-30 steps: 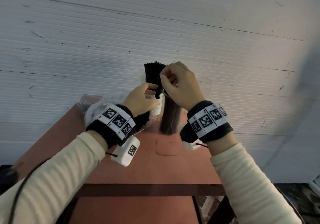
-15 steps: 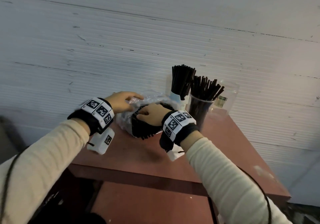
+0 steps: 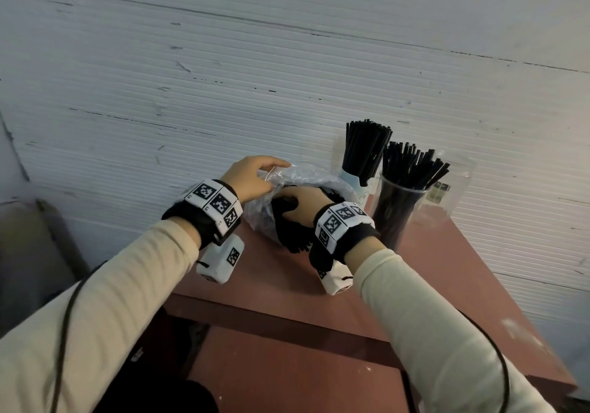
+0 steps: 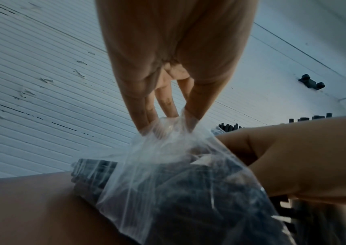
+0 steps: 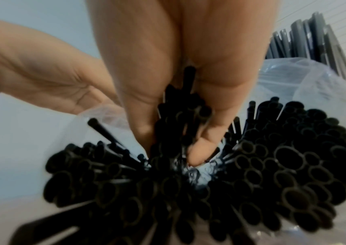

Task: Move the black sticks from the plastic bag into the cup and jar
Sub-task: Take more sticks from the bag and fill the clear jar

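Observation:
A clear plastic bag (image 3: 306, 179) full of black sticks (image 3: 289, 237) lies on the reddish table (image 3: 447, 272) by the wall. My left hand (image 3: 255, 178) pinches the bag's upper edge (image 4: 168, 126) and holds it up. Inside the bag's mouth, my right hand (image 3: 303, 203) curls its fingers (image 5: 201, 149) round a small bunch of black sticks (image 5: 180, 119). To the right stand a white paper cup (image 3: 359, 183) and a clear jar (image 3: 394, 208), each packed with upright black sticks (image 3: 412, 167).
A second clear glass container (image 3: 447, 186) stands behind the jar near the wall. The ribbed white wall (image 3: 223, 77) runs close behind everything. The table's front edge (image 3: 271, 313) is near my forearms, and bare tabletop stretches to the right.
A second ago both hands were at the cup with sticks. They have come down to the bag; the left now lifts its edge and the right has pushed deeper among the sticks.

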Action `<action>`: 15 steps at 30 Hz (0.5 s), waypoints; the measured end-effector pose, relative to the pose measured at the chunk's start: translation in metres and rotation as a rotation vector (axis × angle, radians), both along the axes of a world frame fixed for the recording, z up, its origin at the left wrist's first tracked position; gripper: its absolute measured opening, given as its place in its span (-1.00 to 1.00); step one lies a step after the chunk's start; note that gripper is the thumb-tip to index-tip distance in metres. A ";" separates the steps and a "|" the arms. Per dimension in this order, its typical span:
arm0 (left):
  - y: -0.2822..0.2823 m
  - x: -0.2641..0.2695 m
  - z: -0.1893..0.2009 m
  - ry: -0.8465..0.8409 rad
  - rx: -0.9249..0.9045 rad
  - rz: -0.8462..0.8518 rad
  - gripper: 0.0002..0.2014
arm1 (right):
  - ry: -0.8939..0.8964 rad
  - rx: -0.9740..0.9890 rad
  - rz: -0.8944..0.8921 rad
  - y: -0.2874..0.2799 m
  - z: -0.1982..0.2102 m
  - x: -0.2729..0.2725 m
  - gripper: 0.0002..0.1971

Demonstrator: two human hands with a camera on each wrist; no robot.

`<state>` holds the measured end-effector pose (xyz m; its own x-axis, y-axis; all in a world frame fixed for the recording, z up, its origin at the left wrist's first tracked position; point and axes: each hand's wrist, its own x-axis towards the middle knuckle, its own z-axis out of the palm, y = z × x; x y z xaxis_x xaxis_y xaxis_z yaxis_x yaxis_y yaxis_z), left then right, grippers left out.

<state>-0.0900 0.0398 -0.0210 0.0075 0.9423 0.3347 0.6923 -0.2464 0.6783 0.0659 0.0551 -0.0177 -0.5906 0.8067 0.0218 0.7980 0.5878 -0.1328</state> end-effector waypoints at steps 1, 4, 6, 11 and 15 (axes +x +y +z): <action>0.000 0.000 0.000 -0.009 -0.006 -0.001 -0.47 | 0.039 -0.011 0.011 -0.001 0.002 0.005 -0.55; 0.000 0.001 -0.002 -0.012 -0.017 0.023 -0.42 | 0.208 -0.065 -0.005 0.001 0.000 0.018 -0.58; 0.001 0.002 -0.002 -0.016 -0.022 0.033 -0.43 | 0.304 -0.084 -0.011 0.000 -0.002 0.023 -0.60; 0.000 0.005 -0.002 -0.028 -0.022 0.041 -0.46 | 0.414 -0.060 -0.011 -0.002 -0.004 0.031 -0.65; 0.000 0.005 -0.004 -0.030 -0.016 0.030 -0.46 | 0.506 -0.090 -0.036 -0.002 -0.006 0.038 -0.63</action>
<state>-0.0847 0.0402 -0.0251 -0.0310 0.9471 0.3196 0.6786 -0.2148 0.7024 0.1043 0.0534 -0.0234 -0.4957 0.8383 0.2269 0.6403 0.5292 -0.5567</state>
